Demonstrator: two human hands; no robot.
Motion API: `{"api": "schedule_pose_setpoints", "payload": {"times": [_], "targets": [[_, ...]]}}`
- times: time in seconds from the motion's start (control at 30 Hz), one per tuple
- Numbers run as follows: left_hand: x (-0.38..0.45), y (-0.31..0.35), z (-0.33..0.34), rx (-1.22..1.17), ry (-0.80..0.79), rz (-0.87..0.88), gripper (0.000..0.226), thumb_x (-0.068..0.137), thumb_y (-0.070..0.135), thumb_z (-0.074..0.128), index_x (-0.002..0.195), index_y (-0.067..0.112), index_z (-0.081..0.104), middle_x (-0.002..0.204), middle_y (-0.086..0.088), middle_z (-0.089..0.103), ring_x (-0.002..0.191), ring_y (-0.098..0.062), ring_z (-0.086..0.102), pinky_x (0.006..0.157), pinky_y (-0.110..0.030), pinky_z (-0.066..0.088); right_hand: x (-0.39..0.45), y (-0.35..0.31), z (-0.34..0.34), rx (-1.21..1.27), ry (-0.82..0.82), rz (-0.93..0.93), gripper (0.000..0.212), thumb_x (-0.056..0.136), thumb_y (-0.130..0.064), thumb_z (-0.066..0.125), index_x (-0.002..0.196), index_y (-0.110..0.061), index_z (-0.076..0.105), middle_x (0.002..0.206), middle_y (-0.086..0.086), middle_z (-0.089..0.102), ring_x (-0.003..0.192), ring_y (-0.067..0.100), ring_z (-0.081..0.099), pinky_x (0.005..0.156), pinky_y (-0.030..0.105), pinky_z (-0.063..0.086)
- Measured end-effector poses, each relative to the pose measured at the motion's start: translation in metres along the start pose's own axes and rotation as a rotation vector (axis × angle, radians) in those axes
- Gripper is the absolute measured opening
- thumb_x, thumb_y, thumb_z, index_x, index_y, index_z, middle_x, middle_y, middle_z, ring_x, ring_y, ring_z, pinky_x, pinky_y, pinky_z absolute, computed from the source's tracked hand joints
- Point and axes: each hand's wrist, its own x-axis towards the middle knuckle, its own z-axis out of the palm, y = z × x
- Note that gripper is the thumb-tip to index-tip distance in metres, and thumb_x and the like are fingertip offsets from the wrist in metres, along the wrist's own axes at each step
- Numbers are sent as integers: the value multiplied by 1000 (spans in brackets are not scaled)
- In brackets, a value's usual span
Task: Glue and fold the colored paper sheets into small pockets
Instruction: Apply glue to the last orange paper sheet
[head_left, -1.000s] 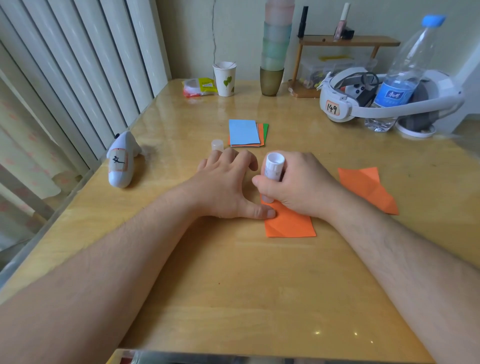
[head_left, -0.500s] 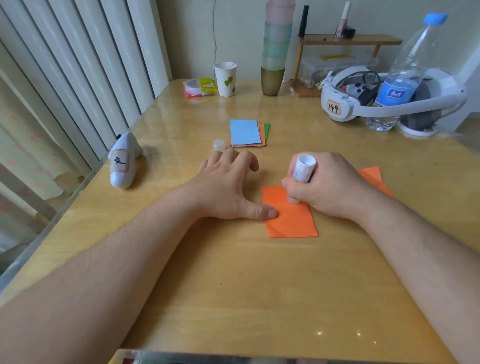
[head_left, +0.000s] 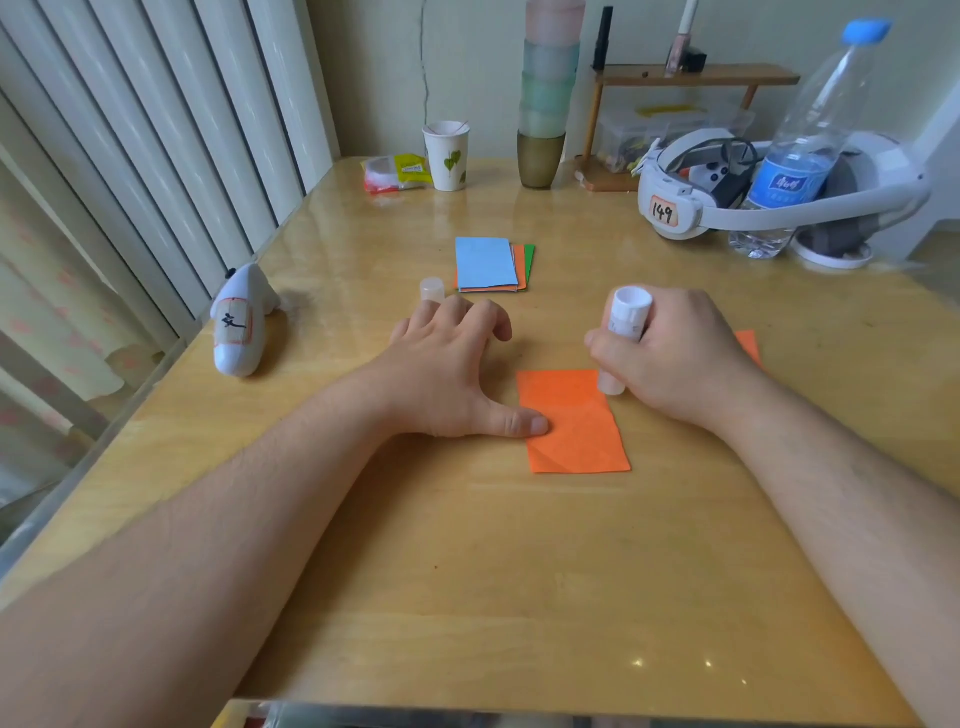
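Right hand (head_left: 675, 358) grips glue stick (head_left: 623, 338), tip on orange paper (head_left: 571, 426); left hand (head_left: 447, 374) holds nothing, fingers loosely bent, thumb pinning paper edge.

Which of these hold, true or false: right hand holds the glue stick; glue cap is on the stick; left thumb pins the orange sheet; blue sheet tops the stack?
1. The right hand holds the glue stick. True.
2. The glue cap is on the stick. False: it stands on the table behind the left hand.
3. The left thumb pins the orange sheet. True.
4. A blue sheet tops the paper stack. True.
5. The glue tip is lifted off. False: it touches the sheet's right edge.
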Motion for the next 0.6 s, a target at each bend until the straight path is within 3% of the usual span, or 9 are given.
{"api": "schedule_pose_setpoints", "payload": {"times": [0.13,0.3,0.47,0.6], "targets": [[0,1,0,6,-4,0,93,53,93,64,123,40,37,126,9,35,124,-19,31,112,-44,31,1,-6,3,117,121,-24,32,88,-28,67,72,-1,60,55,-20,67,63,2,60,60,20,44],[-2,3,-1,21,-14,4,97,51,93,63,127,40,37,127,9,35,127,-21,31,111,-43,30,1,-23,20,169,-47,-58,39,77,-54,59,74,-15,63,67,-7,74,72,17,67,70,37,54],[-2,4,-1,22,-2,4,96,53,91,67,127,39,37,124,9,34,128,-23,31,110,-42,29,1,-28,29,153,-144,-103,35,78,-49,61,75,-15,61,66,-9,74,73,18,68,72,41,54],[-2,4,-1,22,-5,2,98,53,91,67,130,38,37,122,9,32,129,-23,31,111,-41,28,3,-29,31,136,-164,-119,42,73,-53,60,76,-11,59,70,3,72,73,24,66,70,42,54]]}}
